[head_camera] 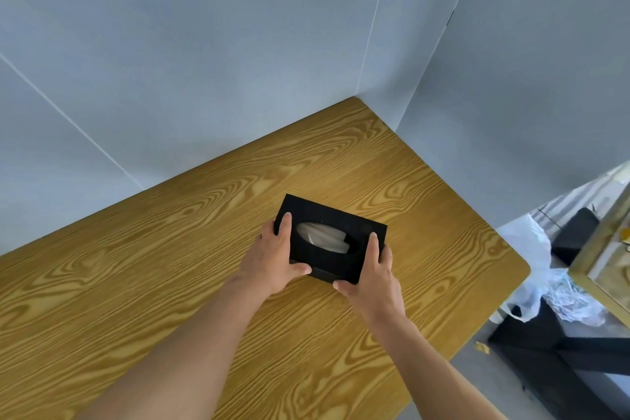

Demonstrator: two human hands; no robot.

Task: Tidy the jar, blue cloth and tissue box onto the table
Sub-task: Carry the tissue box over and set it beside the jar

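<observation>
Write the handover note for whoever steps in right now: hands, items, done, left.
Left hand: gripping the left end of the tissue box.
Right hand: gripping its right end.
Tissue box: black, over the middle of the wooden table; cannot tell whether it has touched down.
Jar, blue cloth: not in view.
Done: box nearly placed.
Left: release it, then fetch the jar and cloth.

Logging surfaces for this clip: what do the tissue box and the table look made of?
Tissue box: matte black with a faintly grainy texture and no shine, possibly felt or foam; unclear. Table: yellow-brown wood-grain top, smooth; the bold repeating pattern suggests laminate rather than solid wood.
</observation>
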